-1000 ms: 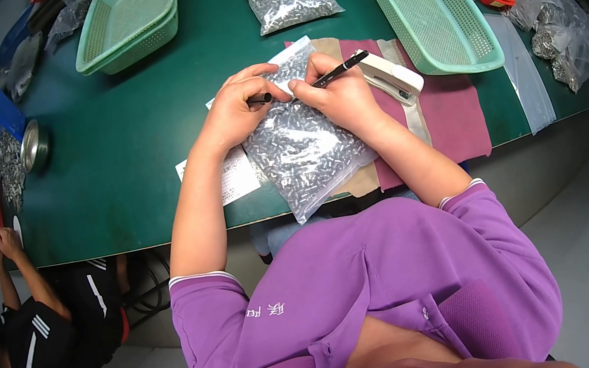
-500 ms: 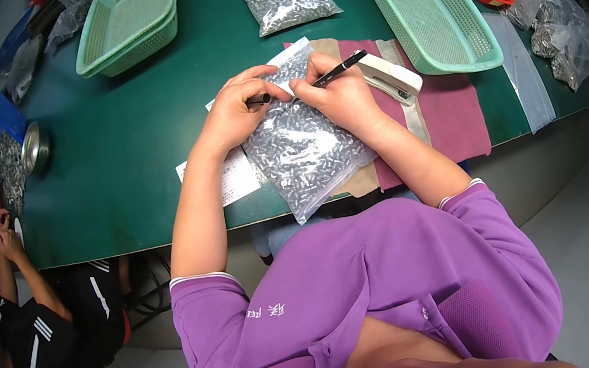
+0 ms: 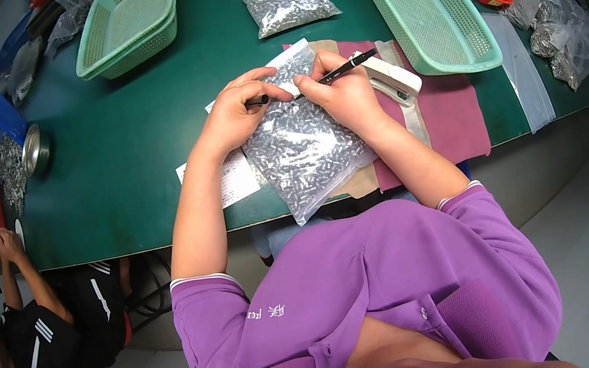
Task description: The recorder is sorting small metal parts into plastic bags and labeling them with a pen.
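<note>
A clear plastic bag full of small shiny metal parts lies on the table before me, its near end over the edge. My right hand grips a black marker pen, its tip down at a white label on the bag's upper part. My left hand rests on the bag's upper left, fingers curled round a black pen cap. A printed paper slip lies left of the bag, partly under my forearm. Just right of my right hand is a white stapler.
Purple cloth spreads right of the bag. Green baskets stand far left, another green basket far right. A second filled bag lies at the back. At left, a co-worker's hands are near a metal bowl and loose parts.
The pen in my right hand has tilted slightly and shifted right, with the hand moving a little. My left hand stays put. The co-worker's hands have drawn together lower down.
</note>
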`<state>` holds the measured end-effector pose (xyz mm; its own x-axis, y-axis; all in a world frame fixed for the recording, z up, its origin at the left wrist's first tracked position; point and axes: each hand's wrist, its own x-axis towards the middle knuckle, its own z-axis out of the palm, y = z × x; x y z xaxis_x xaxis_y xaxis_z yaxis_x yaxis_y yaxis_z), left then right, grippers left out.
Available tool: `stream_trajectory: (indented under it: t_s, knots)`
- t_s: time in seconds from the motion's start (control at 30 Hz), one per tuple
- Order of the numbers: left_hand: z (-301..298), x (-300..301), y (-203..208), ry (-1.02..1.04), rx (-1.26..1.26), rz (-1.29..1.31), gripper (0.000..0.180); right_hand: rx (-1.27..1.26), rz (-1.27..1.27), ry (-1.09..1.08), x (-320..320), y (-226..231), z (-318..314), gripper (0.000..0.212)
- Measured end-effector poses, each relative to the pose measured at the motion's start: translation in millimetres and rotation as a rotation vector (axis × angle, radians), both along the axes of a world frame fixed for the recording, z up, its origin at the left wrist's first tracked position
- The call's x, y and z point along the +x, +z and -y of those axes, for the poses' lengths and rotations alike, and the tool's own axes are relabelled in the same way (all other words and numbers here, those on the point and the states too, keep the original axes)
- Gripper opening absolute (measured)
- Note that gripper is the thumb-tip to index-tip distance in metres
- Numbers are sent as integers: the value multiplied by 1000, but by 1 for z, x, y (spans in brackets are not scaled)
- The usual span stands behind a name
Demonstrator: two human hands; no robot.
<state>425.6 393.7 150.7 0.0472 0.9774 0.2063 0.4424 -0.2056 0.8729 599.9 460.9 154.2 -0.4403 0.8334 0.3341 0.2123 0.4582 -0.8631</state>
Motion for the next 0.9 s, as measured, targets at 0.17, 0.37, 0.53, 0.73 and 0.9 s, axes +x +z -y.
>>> stream_trajectory:
  t_s: [0.17, 0.37, 0.53, 0.73, 0.9]
  knots:
    - [0, 0, 0, -9, -2, -23, 21, 27, 36, -12, -2, 1, 1, 26]
    - [2, 1, 2, 15, -12, -12, 25, 83, 79, 13, 0, 0, 1, 25]
    - [0, -1, 0, -23, -16, -11, 21, 21, 2, 1, 0, -4, -2, 25]
    - [0, -1, 0, -16, -13, -21, 29, 56, 58, -22, -1, 0, 1, 25]
    - [0, -1, 0, -15, -13, -24, 30, 55, 71, -12, -1, 0, 0, 25]
